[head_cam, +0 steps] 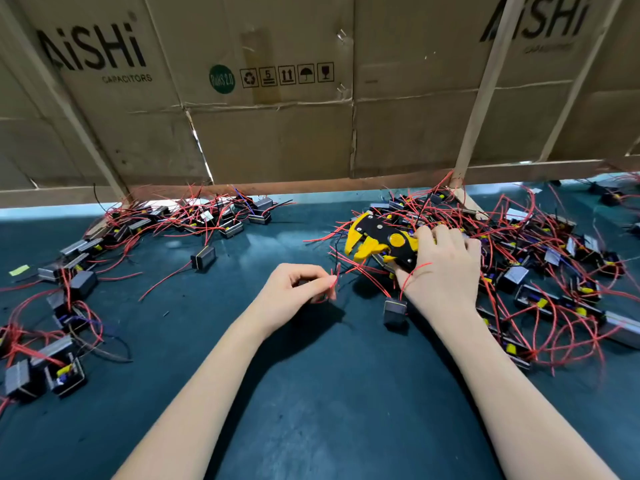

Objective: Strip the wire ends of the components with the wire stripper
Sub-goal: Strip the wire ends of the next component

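Right hand [440,268] grips the wire stripper [381,242], mouth gaping toward centre, ready to bite. Left hand [294,292] pinches a red wire [335,280] end, offering it up. Unstripped components [540,271] heap right on the tabletop [311,393].

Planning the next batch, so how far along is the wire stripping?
Done: cannot tell; a smaller pile lies at left, its ends too small to judge. In hand: the right hand grips the wire stripper; the left hand pinches a red wire. Left: seemingly the big tangle at right.
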`<state>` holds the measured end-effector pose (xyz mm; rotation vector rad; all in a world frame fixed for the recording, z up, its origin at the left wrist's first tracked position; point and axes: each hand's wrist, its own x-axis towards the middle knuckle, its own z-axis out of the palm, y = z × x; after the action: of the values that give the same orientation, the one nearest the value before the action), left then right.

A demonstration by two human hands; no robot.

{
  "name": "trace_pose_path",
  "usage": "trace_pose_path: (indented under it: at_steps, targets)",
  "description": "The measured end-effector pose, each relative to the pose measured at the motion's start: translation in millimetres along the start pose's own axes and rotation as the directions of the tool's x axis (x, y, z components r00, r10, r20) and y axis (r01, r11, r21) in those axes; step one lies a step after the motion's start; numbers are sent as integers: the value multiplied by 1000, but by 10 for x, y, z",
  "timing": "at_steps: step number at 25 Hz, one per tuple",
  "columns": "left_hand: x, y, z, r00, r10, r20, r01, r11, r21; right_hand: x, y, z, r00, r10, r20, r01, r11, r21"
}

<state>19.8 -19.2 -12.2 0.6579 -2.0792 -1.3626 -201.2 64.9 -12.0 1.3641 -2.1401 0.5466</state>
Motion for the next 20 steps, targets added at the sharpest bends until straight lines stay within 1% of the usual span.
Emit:
trace_pose_path:
  at_steps: [3,5,9,13,17,20]
  targets:
    - [-6,15,18,1000,-12,26,11,999,42,-15,-70,-1,999,-28,-18,28,1000,-11]
    - [-3,7,5,999,-36,23,34,996,77,-15,-95,-3,1000,-25,-5,25,1000,-13]
    - [-11,-19,-64,998,-36,43,28,986,167,-10,-99,-10,999,-23,22,24,999,-24]
    - [-21,-27,-60,997,-47,66,30,972,234,9,-90,-45,996,-78,33,78,997,6]
    - [-31,-44,-68,995,-54,82,30,962,270,23,-73,-88,993,-116,19,116,993,18]
    - [-40,-35,-65,995,-36,97,8,961,277,40,-33,-106,986,-152,68,153,988,-10]
